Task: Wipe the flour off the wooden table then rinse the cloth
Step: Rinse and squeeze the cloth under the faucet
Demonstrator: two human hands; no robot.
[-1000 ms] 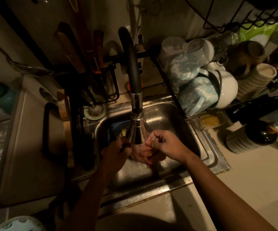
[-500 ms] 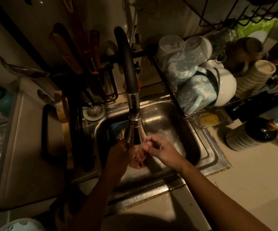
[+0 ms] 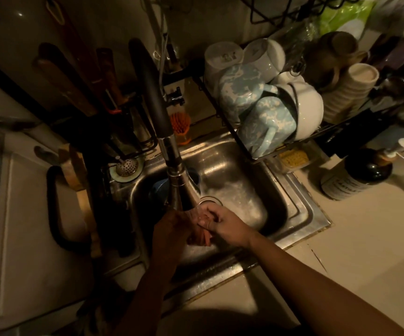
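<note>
Head view looks down on the faucet [image 3: 158,110], and the cloth [image 3: 198,236] sits directly under its spray head, bunched between 2 hands just above the sink [image 3: 295,209] floor. The likeliest trouble from here is splash: the hands work close under the spray head and toward the near side of the basin, so water glancing off knuckles or the wadded cloth could jump the front rim onto the counter nearest the person. A second risk is a poor rinse, since the cloth is squeezed into a tight lump and flour could stay trapped in its folds unless it is opened out under the stream. A loosened grip could also drop it toward the drain [image 3: 211,201], which lies just behind the hands, below the faucet. The left hand [image 3: 172,229] comes in from the near left of the faucet, its back turned up and in shadow, fingers curled round the cloth's left end as far as the dim light shows. The right hand [image 3: 224,226] reaches in from the right, wrist nearly level, fingers bent and pinching the cloth's upper edge. Both forearms angle in from below. No wooden table is in sight.
</note>
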